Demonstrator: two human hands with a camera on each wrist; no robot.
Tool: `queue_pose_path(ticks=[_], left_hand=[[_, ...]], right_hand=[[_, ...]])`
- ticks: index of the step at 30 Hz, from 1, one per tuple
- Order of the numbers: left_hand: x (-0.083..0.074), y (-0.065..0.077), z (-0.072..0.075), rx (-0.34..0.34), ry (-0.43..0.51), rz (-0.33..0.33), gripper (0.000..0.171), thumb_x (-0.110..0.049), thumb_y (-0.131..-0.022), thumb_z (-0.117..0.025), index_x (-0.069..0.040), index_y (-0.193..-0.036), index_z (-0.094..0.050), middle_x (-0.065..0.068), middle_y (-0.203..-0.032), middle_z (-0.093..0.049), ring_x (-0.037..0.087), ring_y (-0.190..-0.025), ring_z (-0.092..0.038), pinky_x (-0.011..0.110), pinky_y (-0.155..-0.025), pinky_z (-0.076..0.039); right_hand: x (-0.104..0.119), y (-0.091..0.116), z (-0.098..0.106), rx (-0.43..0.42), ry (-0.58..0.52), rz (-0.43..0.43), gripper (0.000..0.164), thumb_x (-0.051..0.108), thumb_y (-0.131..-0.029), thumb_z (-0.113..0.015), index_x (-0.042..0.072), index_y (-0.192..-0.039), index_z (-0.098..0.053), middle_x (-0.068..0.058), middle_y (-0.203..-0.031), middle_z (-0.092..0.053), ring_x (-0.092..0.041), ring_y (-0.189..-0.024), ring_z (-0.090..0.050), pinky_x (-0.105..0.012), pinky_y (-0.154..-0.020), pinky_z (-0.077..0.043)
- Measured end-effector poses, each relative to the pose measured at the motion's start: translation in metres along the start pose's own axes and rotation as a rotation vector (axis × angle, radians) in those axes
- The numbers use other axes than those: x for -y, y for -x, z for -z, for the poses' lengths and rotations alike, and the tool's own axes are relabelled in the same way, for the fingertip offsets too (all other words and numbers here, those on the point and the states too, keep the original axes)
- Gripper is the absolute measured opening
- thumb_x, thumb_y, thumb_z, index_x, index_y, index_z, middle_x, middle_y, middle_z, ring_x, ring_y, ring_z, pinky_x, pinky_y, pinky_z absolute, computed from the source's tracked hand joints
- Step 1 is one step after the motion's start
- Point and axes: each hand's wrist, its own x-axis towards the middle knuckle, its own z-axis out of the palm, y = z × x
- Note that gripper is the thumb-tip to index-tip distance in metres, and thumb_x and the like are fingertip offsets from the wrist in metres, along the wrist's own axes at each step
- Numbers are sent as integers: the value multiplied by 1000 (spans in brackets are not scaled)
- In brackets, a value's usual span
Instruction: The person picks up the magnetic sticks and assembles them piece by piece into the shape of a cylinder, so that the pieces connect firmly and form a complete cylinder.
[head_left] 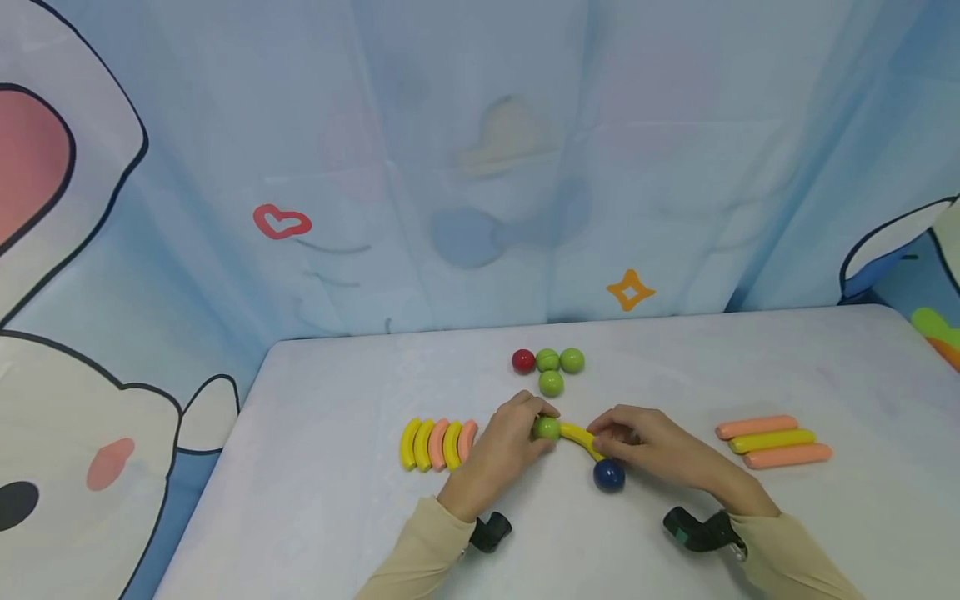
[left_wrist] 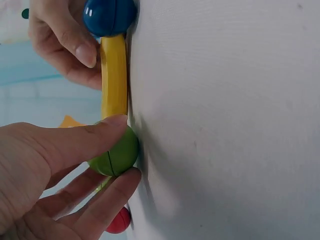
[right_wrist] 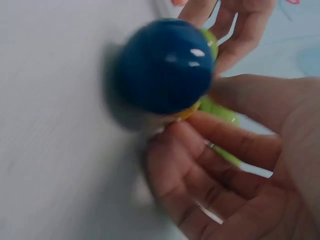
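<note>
A curved yellow stick (head_left: 578,436) lies on the white table between a green ball (head_left: 547,428) and a dark blue ball (head_left: 609,475). My left hand (head_left: 513,435) pinches the green ball; the left wrist view shows the thumb on one side and fingers on the other. In that view the yellow stick (left_wrist: 114,75) meets both balls. Close to the blue end, my right hand (head_left: 651,442) pinches the yellow stick. The blue ball (right_wrist: 167,67) hides most of that stick in the right wrist view, and the exact fingertip contact is partly covered.
Farther back sit a red ball (head_left: 523,361) and several green balls (head_left: 551,383). Left of my left hand is a row of short curved yellow and pink sticks (head_left: 438,444). Straight pink and yellow sticks (head_left: 772,442) lie at the right. A blue printed curtain (head_left: 465,250) hangs behind the table.
</note>
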Motion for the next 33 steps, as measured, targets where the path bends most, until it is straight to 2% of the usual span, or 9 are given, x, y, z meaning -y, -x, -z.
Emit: queue_pose_path(ticks=[3, 6, 10, 15, 21, 27, 33], left_hand=[[0, -1, -1, 15, 0, 11, 32, -6, -92, -81, -5, -122, -71, 4, -113, -63, 11, -96, -58, 17, -90, -52], [0, -1, -3, 15, -2, 25, 35, -6, -91, -82, -6, -124, -70, 5, -115, -62, 11, -97, -58, 18, -92, -52], [2, 4, 0, -4, 3, 34, 42, -4, -90, -82, -7, -130, -66, 7, -121, -60, 14, -101, -61, 20, -92, -53], [9, 17, 13, -63, -22, 43, 47, -2, -91, -80, -7, -134, -61, 10, -127, -56, 20, -110, -60, 29, -97, -55], [21, 30, 24, -140, -94, 120, 43, -3, -90, -81, -6, -130, -65, 12, -128, -56, 24, -108, -57, 32, -93, -57], [27, 39, 30, -196, -153, 116, 36, 1, -86, -83, -3, -119, -70, 15, -123, -58, 26, -101, -58, 35, -88, -57], [30, 43, 32, -215, -150, 109, 33, 7, -85, -81, -2, -115, -71, 16, -118, -59, 23, -90, -58, 31, -78, -56]], right_hand=[[4, -5, -2, -4, 11, 33, 26, 15, -97, -74, -2, -117, -71, 4, -96, -67, -6, -81, -58, -24, -69, -53], [8, -11, -6, -24, 26, 31, 28, 13, -92, -79, -2, -114, -72, 3, -95, -66, -7, -79, -56, -24, -67, -50], [12, -14, -11, -38, 41, -21, 29, 11, -89, -82, -2, -112, -73, 2, -92, -64, -12, -79, -54, -24, -65, -47], [15, -14, -12, -61, 68, -74, 29, 11, -88, -83, -1, -112, -73, 2, -92, -63, -15, -80, -54, -25, -65, -46], [13, -13, -10, -80, 97, -104, 28, 8, -87, -82, 1, -112, -72, 1, -94, -64, -16, -83, -55, -25, -67, -48], [13, -11, -7, -89, 103, -129, 29, 7, -86, -82, -1, -112, -71, -1, -95, -65, -17, -84, -57, -26, -69, -50], [13, -10, -7, -125, 123, -154, 29, 8, -87, -81, -2, -112, -71, -2, -95, -65, -18, -84, -57, -27, -68, -49]])
